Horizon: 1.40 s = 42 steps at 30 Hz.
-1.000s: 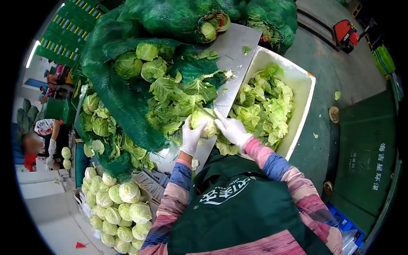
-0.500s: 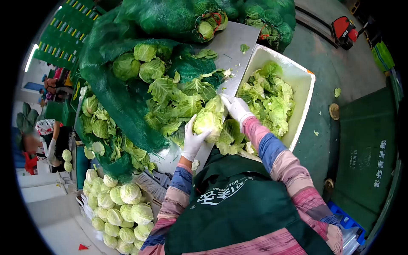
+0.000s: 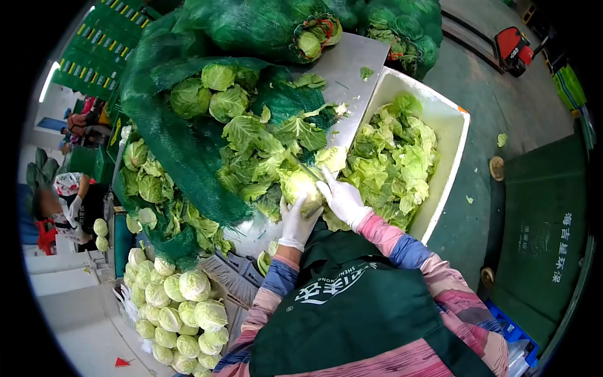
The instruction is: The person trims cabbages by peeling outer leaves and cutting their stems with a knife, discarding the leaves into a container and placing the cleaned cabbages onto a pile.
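A pale green cabbage is over the metal table's near edge, close to my apron. My left hand, in a white glove, cups it from below and the left. My right hand, also gloved, is closed at its right side around what looks like a knife. Only a thin strip of blade shows, lying across the top of the cabbage; the handle is hidden in the glove. A pale outer leaf hangs loose just beyond the blade.
Loose leaves and a green mesh sack with cabbages cover the table's left. A white foam box full of leaves stands right. Trimmed cabbages are stacked lower left. Another person works at far left.
The cabbage has moved slightly down and left, with my left hand now further under it. My right hand has come down beside it, and the blade now lies across its top. More leaves cover the box's near end.
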Each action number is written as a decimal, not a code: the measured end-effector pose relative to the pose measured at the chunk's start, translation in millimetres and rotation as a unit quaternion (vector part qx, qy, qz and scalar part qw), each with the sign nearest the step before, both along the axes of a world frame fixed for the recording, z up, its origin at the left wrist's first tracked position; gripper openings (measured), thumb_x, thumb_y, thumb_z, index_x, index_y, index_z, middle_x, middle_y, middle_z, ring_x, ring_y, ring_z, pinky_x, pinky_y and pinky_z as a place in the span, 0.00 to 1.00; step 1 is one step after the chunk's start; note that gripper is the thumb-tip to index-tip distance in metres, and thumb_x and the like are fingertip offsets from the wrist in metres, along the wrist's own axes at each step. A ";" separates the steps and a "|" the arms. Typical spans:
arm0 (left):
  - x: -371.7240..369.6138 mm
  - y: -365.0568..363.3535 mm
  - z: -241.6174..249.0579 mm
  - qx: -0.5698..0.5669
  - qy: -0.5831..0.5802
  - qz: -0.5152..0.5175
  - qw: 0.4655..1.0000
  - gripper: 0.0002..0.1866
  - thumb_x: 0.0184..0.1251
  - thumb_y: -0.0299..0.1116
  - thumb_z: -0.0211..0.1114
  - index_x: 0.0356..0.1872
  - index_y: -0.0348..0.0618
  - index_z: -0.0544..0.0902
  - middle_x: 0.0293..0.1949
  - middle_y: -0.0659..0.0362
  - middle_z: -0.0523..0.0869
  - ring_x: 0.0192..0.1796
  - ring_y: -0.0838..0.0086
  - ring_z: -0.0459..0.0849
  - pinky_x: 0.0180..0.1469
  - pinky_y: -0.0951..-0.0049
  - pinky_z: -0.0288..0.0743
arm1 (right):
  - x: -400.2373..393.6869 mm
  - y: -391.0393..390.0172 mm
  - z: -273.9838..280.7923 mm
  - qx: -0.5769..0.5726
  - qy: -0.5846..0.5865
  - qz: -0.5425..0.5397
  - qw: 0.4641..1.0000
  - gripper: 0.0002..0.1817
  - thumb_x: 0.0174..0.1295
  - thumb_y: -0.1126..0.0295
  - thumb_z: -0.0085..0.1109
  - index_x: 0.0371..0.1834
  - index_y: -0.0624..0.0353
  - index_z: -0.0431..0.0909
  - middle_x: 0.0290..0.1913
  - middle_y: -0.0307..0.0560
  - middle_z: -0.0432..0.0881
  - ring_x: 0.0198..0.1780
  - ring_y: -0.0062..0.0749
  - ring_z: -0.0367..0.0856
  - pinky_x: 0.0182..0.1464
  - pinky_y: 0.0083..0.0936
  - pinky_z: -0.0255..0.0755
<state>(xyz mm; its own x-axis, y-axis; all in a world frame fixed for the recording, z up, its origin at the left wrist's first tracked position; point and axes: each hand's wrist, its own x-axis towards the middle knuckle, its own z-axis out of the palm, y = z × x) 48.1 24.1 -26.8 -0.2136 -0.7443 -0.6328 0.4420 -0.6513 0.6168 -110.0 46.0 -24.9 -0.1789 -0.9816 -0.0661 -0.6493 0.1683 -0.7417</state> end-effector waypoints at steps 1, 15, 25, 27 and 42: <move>-2.8 -2.7 -3.1 0.016 -0.014 0.003 1.000 0.43 0.60 0.32 0.70 0.71 0.55 0.52 0.63 0.53 0.66 0.57 0.52 0.75 0.50 0.48 0.80 | -0.5 3.3 -0.2 0.002 0.001 -0.001 1.000 0.31 0.72 0.50 0.43 0.72 0.55 0.59 0.25 0.63 0.81 0.27 0.57 0.80 0.31 0.47 0.72; -21.2 0.2 -6.0 -0.031 -0.137 -0.018 0.990 0.40 0.63 0.36 0.67 0.68 0.53 0.49 0.60 0.49 0.68 0.52 0.46 0.78 0.44 0.46 0.82 | -50.4 -29.1 -61.7 0.134 -0.159 -0.145 0.967 0.25 0.69 0.45 0.43 0.58 0.47 0.79 0.45 0.57 0.84 0.47 0.54 0.82 0.52 0.39 0.73; 24.5 3.5 2.8 -0.067 -0.127 -0.028 0.989 0.41 0.61 0.33 0.70 0.70 0.46 0.54 0.65 0.48 0.65 0.60 0.54 0.75 0.49 0.53 0.84 | -12.9 -21.8 11.9 0.018 -0.087 -0.010 0.996 0.51 0.56 0.36 0.57 0.76 0.53 0.51 0.40 0.58 0.83 0.41 0.48 0.84 0.45 0.36 0.76; 16.4 1.7 -1.8 -0.109 -0.250 -0.046 0.961 0.37 0.62 0.33 0.70 0.69 0.49 0.59 0.61 0.51 0.72 0.55 0.57 0.81 0.47 0.57 0.85 | 16.9 -27.3 3.6 -0.036 -0.013 0.002 0.999 0.50 0.52 0.35 0.60 0.74 0.52 0.57 0.47 0.57 0.82 0.45 0.48 0.83 0.46 0.36 0.76; 65.8 -6.6 -28.8 0.168 0.171 0.000 0.971 0.34 0.67 0.38 0.66 0.70 0.45 0.60 0.61 0.49 0.73 0.61 0.55 0.76 0.58 0.51 0.75 | -6.8 -34.4 -62.7 0.101 -0.216 -0.090 0.967 0.36 0.62 0.43 0.57 0.67 0.56 0.69 0.41 0.58 0.85 0.41 0.46 0.86 0.46 0.39 0.76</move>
